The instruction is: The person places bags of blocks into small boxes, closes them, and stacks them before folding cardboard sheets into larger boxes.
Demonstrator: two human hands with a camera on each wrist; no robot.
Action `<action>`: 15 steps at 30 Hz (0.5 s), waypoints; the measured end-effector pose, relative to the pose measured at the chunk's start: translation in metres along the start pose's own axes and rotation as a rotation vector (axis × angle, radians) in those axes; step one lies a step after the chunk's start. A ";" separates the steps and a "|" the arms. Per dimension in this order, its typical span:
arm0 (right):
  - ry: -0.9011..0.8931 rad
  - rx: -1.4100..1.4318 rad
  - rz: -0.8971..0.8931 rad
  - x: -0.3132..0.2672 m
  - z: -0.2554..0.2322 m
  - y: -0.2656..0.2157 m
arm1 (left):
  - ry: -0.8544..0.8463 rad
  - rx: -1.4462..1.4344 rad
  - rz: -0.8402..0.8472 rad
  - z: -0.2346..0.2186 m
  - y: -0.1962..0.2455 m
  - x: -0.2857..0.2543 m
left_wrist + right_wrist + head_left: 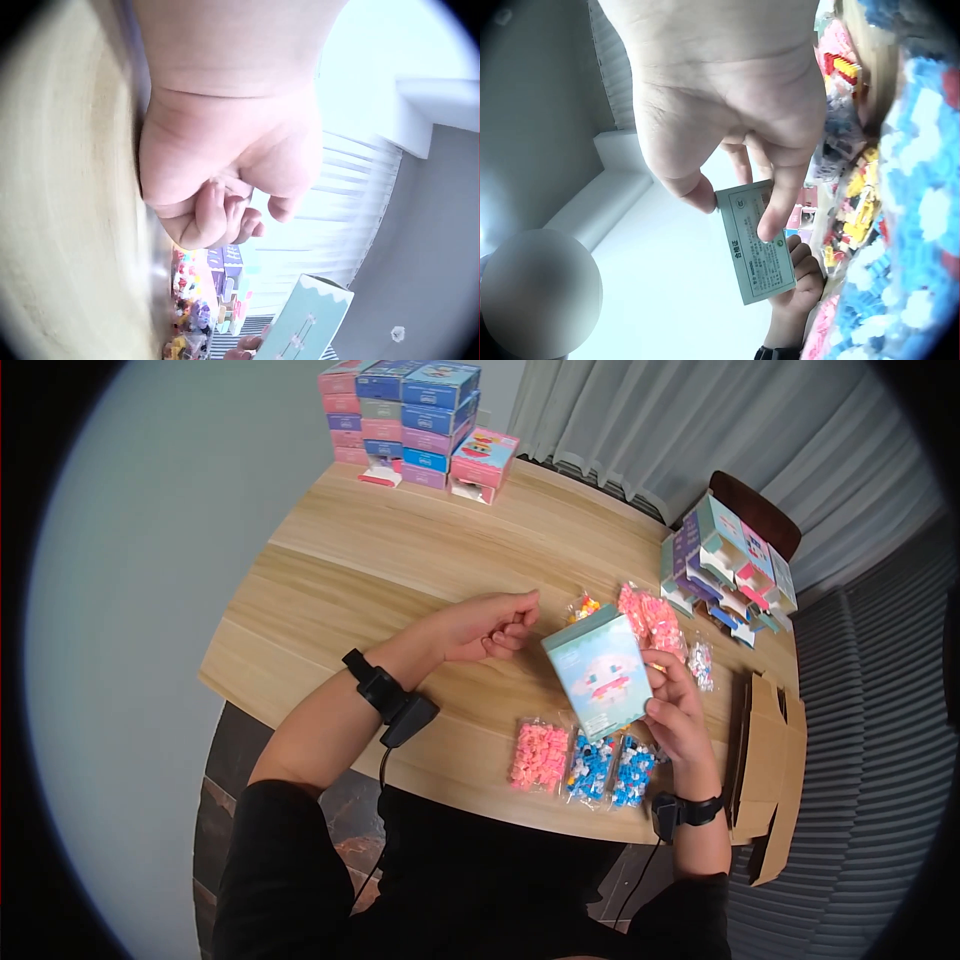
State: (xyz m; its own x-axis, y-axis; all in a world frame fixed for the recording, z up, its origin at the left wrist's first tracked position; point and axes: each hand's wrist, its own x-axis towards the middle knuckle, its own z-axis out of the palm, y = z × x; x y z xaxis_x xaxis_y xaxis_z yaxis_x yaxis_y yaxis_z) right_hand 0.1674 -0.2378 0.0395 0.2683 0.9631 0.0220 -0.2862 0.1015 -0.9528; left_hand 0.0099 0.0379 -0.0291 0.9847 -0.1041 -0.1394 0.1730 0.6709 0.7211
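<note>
On the box [605,682], shows pale blue in front with pink-and-white figure, and mint green with wavy pale border on one side. In the left bag [540,757], shows salmon pink; in the middle bag [590,768], blue mixed with white. On the table [330,575], shows light-brown wood grain; on the sleeve [270,850], plain black.

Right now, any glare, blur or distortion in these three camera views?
Head: curved black borders; small print on the mint box is unreadable. Left wrist: the white curtain looks washed out. Right wrist: the blue-and-white pieces nearest the lens are blurred, and glare whitens the area beyond the right hand.
</note>
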 end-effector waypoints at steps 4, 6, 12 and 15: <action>0.057 -0.030 -0.003 0.024 0.010 -0.025 | 0.028 -0.151 -0.045 -0.003 0.010 -0.002; 0.113 -0.035 -0.009 0.050 0.029 -0.040 | 0.005 -0.171 -0.024 -0.008 0.008 0.000; 0.116 0.102 0.000 0.169 0.040 -0.046 | -0.071 -0.209 -0.052 -0.011 0.009 0.001; 0.212 0.209 0.038 0.228 0.046 -0.034 | -0.052 -0.165 -0.063 -0.008 0.009 0.000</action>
State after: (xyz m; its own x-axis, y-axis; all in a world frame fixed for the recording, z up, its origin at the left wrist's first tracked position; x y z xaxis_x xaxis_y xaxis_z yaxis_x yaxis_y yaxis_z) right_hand 0.1961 -0.0107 0.0905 0.4334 0.8959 -0.0973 -0.4774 0.1367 -0.8680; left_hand 0.0117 0.0500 -0.0280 0.9724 -0.1845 -0.1428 0.2333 0.7728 0.5903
